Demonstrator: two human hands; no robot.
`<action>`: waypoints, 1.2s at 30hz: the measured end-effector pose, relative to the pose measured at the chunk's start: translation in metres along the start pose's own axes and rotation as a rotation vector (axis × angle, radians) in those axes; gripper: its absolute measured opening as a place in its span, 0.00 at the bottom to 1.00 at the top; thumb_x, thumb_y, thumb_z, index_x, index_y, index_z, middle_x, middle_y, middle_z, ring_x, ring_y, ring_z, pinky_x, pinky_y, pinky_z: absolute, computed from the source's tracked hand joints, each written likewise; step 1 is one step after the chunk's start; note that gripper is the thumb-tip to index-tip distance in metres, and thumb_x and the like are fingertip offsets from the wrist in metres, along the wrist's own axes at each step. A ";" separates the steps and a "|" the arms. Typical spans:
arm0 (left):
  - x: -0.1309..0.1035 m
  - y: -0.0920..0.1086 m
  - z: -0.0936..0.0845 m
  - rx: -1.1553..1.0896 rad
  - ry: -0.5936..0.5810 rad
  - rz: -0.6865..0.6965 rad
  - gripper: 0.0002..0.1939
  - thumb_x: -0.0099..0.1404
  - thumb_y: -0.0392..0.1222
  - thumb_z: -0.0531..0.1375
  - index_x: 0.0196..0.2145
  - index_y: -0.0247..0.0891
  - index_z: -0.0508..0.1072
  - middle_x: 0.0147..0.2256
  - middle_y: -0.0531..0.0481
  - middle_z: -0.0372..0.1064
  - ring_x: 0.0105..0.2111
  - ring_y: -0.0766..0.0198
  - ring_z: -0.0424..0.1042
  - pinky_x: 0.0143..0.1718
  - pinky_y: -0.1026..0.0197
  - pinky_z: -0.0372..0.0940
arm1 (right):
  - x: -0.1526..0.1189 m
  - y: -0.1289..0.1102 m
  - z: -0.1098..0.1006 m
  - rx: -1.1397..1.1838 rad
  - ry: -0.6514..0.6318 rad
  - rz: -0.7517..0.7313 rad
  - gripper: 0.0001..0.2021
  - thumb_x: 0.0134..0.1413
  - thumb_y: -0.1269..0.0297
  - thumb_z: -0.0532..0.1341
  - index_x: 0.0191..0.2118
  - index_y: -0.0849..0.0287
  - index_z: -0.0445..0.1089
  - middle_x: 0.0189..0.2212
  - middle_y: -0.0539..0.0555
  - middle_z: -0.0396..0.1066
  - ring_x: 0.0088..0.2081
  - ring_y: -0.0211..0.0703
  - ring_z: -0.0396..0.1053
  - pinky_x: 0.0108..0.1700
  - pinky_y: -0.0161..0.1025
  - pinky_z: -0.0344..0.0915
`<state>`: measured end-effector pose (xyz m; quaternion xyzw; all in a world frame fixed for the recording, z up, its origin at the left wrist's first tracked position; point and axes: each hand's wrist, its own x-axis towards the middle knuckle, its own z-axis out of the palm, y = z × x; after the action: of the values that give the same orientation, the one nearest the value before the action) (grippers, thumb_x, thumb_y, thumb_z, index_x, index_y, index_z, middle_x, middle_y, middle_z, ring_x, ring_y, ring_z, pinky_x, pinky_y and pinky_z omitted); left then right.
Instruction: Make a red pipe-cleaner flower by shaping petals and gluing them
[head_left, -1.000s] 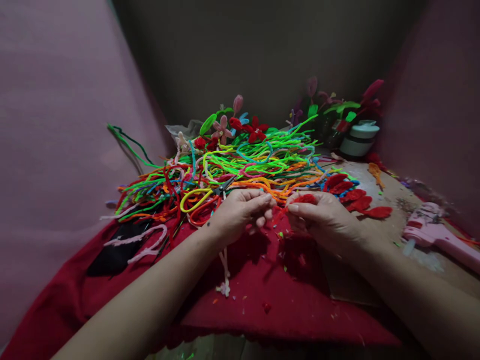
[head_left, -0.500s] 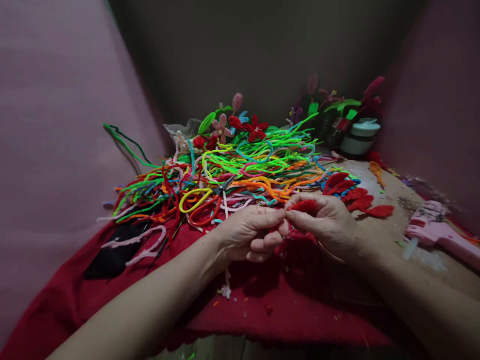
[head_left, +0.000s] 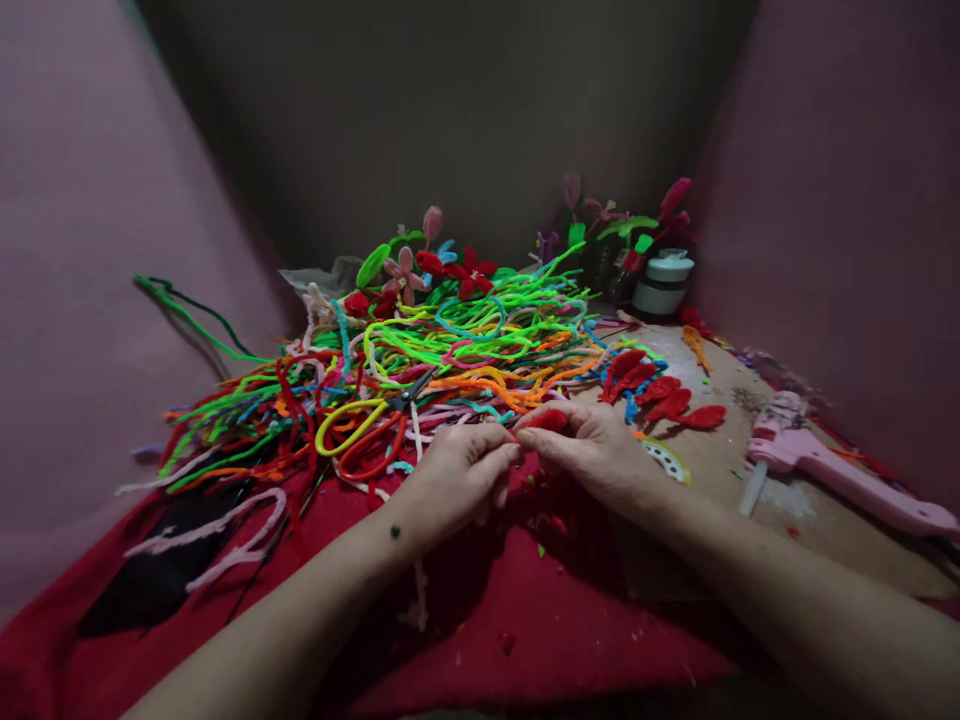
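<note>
Held above the red cloth (head_left: 562,620), a red, fuzzy, petal-shaped piece (head_left: 546,420) lies within the curl of the right hand (head_left: 592,445), between the thumb and bent forefinger. The right hand grasps this piece. The left hand (head_left: 457,470) meets it from the left, thumb and forefinger pinching its narrow end; the fingertips of the two hands are close together.

Just beyond the hands is a tangled heap of multicoloured fuzzy stems (head_left: 480,350), with scissors having one yellow and one red handle loop (head_left: 401,402) at its near side. Fuzzy red and pink flowers (head_left: 474,273) rise behind the heap.

To the right, a brown board (head_left: 832,540) bears a group of loose red petals (head_left: 667,400), a pink glue gun (head_left: 787,440) and, beside the right wrist, a partly hidden white disc with holes and a yellow rim (head_left: 666,460). A pale lidded jar (head_left: 664,283) stands at the back. At left, a pale pink stem (head_left: 255,530) lies bent, partly across a flat black object (head_left: 161,560).
</note>
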<state>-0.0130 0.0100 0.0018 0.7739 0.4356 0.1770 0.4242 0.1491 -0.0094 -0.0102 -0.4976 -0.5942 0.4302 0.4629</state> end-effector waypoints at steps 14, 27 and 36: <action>0.004 -0.006 -0.002 -0.756 -0.232 -0.221 0.10 0.60 0.44 0.56 0.27 0.34 0.64 0.17 0.54 0.67 0.10 0.72 0.60 0.07 0.72 0.52 | 0.001 0.010 -0.004 0.264 -0.021 0.021 0.15 0.54 0.57 0.57 0.24 0.62 0.69 0.19 0.50 0.68 0.22 0.35 0.64 0.28 0.34 0.60; 0.007 -0.006 -0.011 -0.441 0.114 -0.077 0.12 0.56 0.48 0.60 0.29 0.34 0.70 0.21 0.55 0.64 0.17 0.73 0.60 0.16 0.70 0.55 | -0.002 0.008 0.005 0.151 0.037 0.075 0.16 0.50 0.54 0.59 0.22 0.61 0.63 0.16 0.45 0.60 0.16 0.30 0.57 0.19 0.31 0.54; 0.018 0.010 -0.020 -0.360 0.240 -0.012 0.12 0.54 0.47 0.63 0.26 0.33 0.71 0.17 0.58 0.56 0.17 0.75 0.52 0.18 0.70 0.47 | -0.023 -0.012 0.017 -0.228 -0.377 -0.406 0.14 0.51 0.65 0.59 0.18 0.63 0.64 0.15 0.45 0.57 0.19 0.29 0.53 0.23 0.30 0.50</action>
<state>-0.0109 0.0326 0.0195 0.6567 0.4487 0.3402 0.5017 0.1318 -0.0345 -0.0049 -0.3286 -0.8015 0.3444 0.3620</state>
